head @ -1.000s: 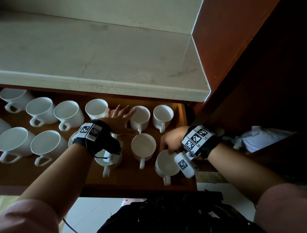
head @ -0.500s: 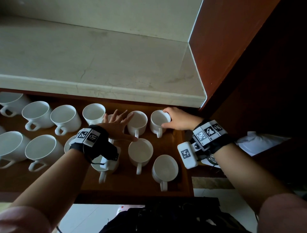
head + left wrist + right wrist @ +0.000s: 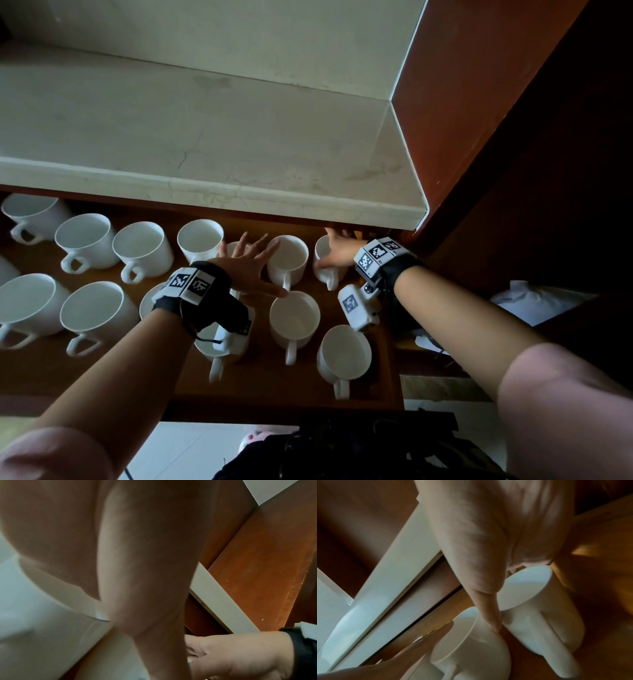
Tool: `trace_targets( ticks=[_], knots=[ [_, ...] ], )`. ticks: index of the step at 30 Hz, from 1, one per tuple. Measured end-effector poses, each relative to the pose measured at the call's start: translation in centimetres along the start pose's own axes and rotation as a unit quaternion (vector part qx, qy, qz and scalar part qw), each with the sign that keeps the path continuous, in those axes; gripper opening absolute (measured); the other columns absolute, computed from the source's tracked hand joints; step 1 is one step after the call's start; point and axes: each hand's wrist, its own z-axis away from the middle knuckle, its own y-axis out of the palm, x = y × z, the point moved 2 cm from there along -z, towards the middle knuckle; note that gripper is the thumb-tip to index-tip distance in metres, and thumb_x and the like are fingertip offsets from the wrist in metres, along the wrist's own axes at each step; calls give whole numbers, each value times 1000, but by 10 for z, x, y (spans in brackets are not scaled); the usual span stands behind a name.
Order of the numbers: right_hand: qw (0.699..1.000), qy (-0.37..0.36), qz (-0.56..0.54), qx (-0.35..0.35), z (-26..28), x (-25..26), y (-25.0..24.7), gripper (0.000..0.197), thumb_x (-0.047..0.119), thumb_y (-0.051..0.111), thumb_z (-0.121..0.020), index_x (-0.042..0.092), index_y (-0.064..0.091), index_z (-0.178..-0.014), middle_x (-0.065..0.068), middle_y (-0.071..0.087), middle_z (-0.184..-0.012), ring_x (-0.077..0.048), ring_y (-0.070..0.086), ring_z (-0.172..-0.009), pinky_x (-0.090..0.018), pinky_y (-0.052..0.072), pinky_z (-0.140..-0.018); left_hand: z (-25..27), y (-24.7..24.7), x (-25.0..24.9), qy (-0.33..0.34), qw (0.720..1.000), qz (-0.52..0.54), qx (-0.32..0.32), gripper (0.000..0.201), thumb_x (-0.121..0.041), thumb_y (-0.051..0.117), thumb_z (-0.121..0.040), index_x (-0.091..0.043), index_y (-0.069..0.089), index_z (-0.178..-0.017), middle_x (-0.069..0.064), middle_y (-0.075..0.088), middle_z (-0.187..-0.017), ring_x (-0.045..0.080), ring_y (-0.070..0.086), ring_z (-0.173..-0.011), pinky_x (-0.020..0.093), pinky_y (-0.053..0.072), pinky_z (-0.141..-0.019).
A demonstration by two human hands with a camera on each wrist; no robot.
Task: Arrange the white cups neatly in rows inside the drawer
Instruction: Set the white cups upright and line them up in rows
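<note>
Several white cups stand upright in the open wooden drawer [image 3: 260, 387], handles mostly towards me. My right hand [image 3: 330, 253] grips the far-right cup of the back row [image 3: 323, 270], close under the counter edge. In the right wrist view its thumb [image 3: 488, 615] runs down between that cup [image 3: 539, 612] and the neighbouring cup [image 3: 471, 649]. My left hand [image 3: 251, 265] lies flat with spread fingers over the back-row cups, fingertips by the neighbouring cup [image 3: 289, 262] and thumb at the rim of a front-row cup [image 3: 294, 320]. It holds nothing. A cup under the left wrist is partly hidden.
The pale stone countertop [image 3: 212, 144] overhangs the back of the drawer. A red-brown cabinet side [image 3: 479, 113] rises on the right. The drawer's right wall [image 3: 394, 363] lies close beside the front-right cup [image 3: 344, 353]. White cloth or plastic [image 3: 537, 301] lies outside at the right.
My right hand left the front-right cup, reached to the far-right back-row cup and took hold of it, now further under the counter. The left hand stayed spread in place.
</note>
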Motion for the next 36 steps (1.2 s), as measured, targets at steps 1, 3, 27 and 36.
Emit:
trace_targets(
  ticks=[1, 3, 27, 36],
  knots=[
    [1000, 0, 3, 3, -2, 1, 1, 108, 58, 61, -81, 19, -11, -151, -13, -2, -159, -30, 3, -147, -47, 10, -118, 0, 0, 0, 0, 1000, 1, 1, 115, -86, 41, -65, -37, -27, -144, -6, -27, -155, 33, -24, -142, 65, -11, -107],
    [1000, -8, 5, 4, -6, 2, 2, 109, 60, 65, -76, 25, -5, -152, -13, 3, -159, -31, 7, -146, -51, 13, -117, 1, 0, 0, -1, 1000, 4, 3, 114, -86, 42, -66, -37, -26, -144, -6, -27, -155, 32, -24, -142, 65, -11, -107],
    [992, -91, 74, 39, 18, -11, 13, 80, 56, 69, -75, 23, 31, -138, -7, 34, -130, -28, 45, -116, -43, 45, -94, 0, 1, -2, -1, 1000, -11, -1, 110, -84, 41, -69, -38, -23, -145, -3, -25, -156, 35, -23, -142, 67, -9, -107],
    [993, -98, 55, 48, 22, -19, 18, 77, 58, 68, -75, 28, 32, -135, -4, 33, -128, -27, 46, -113, -44, 46, -93, -2, 1, -1, -1, 1000, -15, 8, 113, -88, 38, -63, -39, -24, -145, -3, -26, -156, 35, -25, -141, 68, -9, -107]
  ],
)
